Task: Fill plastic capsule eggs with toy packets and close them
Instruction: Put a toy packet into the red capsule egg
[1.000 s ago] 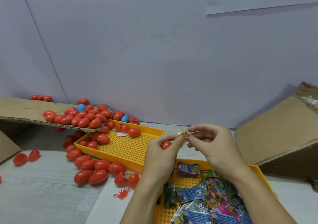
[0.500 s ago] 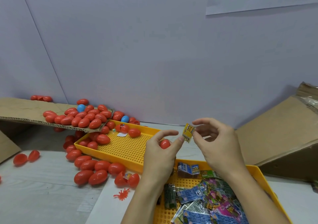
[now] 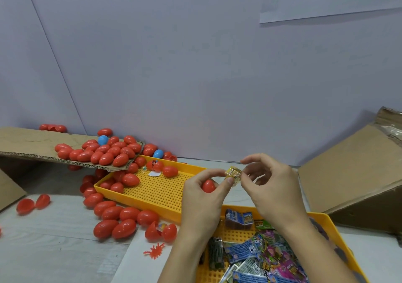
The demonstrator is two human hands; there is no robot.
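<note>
My left hand (image 3: 201,198) grips a red capsule egg (image 3: 208,185) in its curled fingers, and its thumb and forefinger also pinch a small yellow toy packet (image 3: 233,174). My right hand (image 3: 270,187) pinches the same packet from the right side, above the table between the two trays. The packet looks folded small. A yellow tray (image 3: 332,228) at the lower right holds several colourful toy packets (image 3: 261,258). Whether the held egg is open or closed is hidden by my fingers.
A second yellow perforated tray (image 3: 152,191) lies at centre with several red eggs. More red eggs and two blue ones (image 3: 102,140) lie on a cardboard flap (image 3: 28,143) and the table. An open egg (image 3: 161,231), a red toy bug (image 3: 154,251) and a cardboard box (image 3: 352,174) are nearby.
The packet stood upright between my fingertips half a second ago; now both hands have drawn together and squeeze it smaller beside the egg.
</note>
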